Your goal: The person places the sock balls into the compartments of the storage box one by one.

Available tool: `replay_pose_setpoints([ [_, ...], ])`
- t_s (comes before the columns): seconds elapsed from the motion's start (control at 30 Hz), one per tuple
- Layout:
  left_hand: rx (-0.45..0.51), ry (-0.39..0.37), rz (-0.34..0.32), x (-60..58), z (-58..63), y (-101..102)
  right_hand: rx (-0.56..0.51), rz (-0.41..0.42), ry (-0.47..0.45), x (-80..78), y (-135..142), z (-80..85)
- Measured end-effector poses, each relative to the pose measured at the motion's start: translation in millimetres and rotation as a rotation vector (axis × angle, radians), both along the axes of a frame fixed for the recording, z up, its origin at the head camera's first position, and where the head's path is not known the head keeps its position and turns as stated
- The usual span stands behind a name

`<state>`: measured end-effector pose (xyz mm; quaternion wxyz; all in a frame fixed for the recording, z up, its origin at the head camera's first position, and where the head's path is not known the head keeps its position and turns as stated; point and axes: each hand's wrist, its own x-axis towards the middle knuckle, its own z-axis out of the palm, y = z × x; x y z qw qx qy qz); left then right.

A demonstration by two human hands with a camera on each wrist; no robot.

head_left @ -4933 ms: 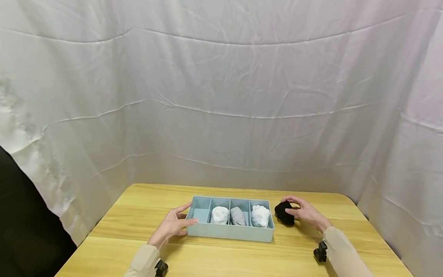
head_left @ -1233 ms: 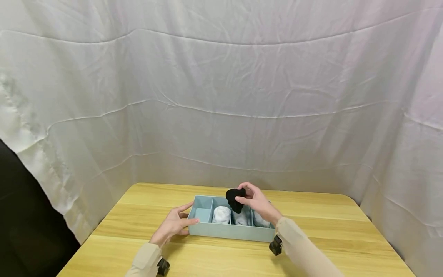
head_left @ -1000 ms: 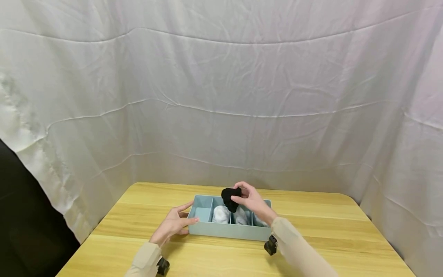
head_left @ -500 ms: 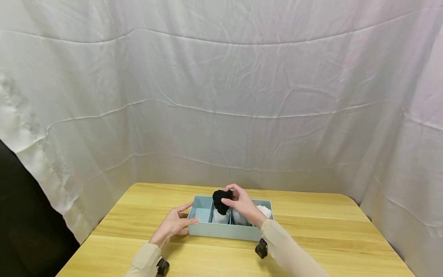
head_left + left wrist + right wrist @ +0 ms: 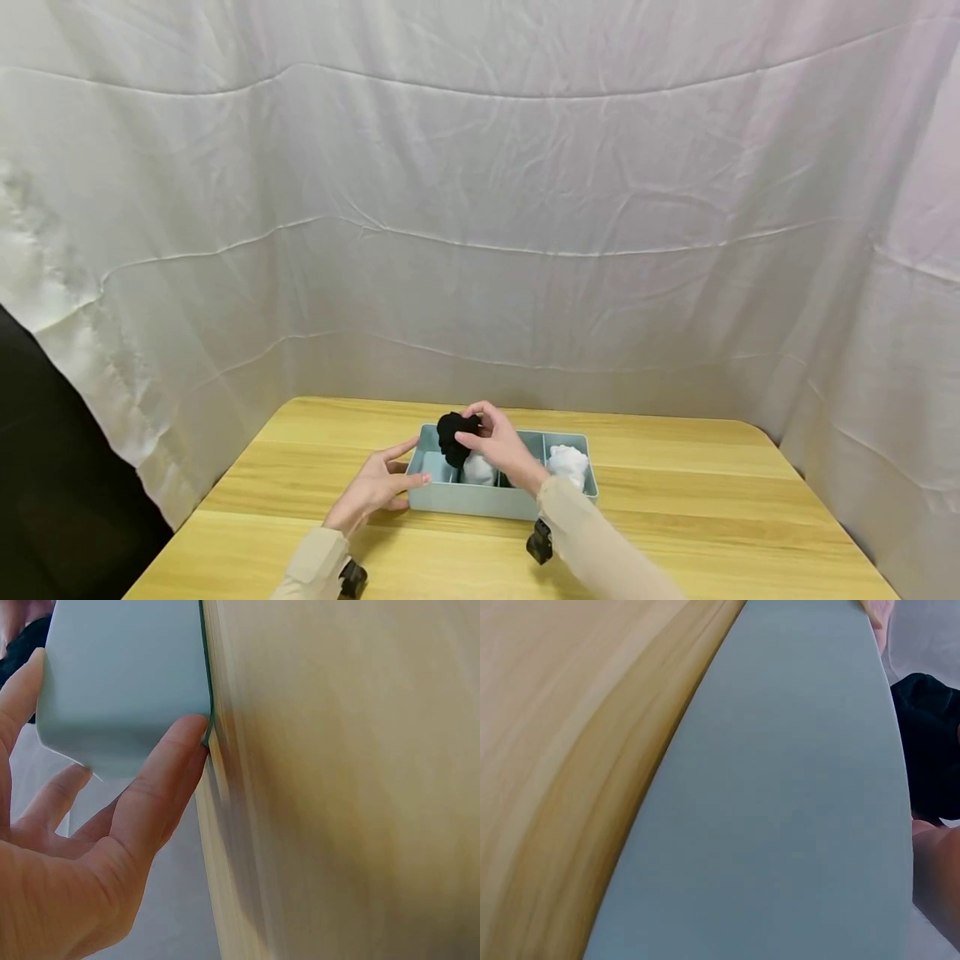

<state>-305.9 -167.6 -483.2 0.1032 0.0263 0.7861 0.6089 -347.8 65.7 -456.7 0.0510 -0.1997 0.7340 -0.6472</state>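
Note:
A light blue divided box [image 5: 480,500] stands on the table. My left hand [image 5: 378,482] holds its left end, the thumb along the near rim and the other fingers about the end wall, as the left wrist view [image 5: 124,817] also bears out. Between thumb and fingers of my right hand [image 5: 498,442] is a black balled-up sock [image 5: 454,439], raised over the box's left part near the first divider. A white balled-up sock [image 5: 478,470] sits in the second compartment from the left, another white sock [image 5: 568,464] in the rightmost. My right hand mostly hides the third compartment.
The wooden table [image 5: 675,483] extends around the box on all sides. A pale grey curtain [image 5: 525,250] hangs behind and at both sides. Something black [image 5: 60,467] fills the lower left edge. Small black cameras [image 5: 540,542] sit on both wrists.
My right hand took the black sock from the table right of the box and has carried it leftward across the compartments. My left hand stays at the box's left end.

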Motion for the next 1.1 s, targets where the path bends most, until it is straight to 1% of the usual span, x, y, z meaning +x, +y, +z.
replay_pose_setpoints([
  [0.13, 0.006, 0.003, 0.003, 0.1, -0.3, 0, -0.026, -0.008, 0.005, 0.1, -8, -3.1],
  [0.27, -0.014, 0.003, 0.011, -0.7, -0.5, 0, -0.06, -0.014, 0.012, 0.7, -15, -6.3],
  [0.43, -0.017, 0.006, 0.005, -1.0, 0.0, 0, -0.081, -0.055, 0.023, 0.1, -23, -10.5],
  [0.63, -0.001, 0.012, -0.021, -0.5, 1.3, -1, -0.071, -0.084, 0.016, 1.9, -26, -11.5],
  [1.1, 0.008, 0.017, -0.037, -0.2, 1.5, -1, -0.016, -0.076, 0.015, -0.3, -25, -16.3],
])
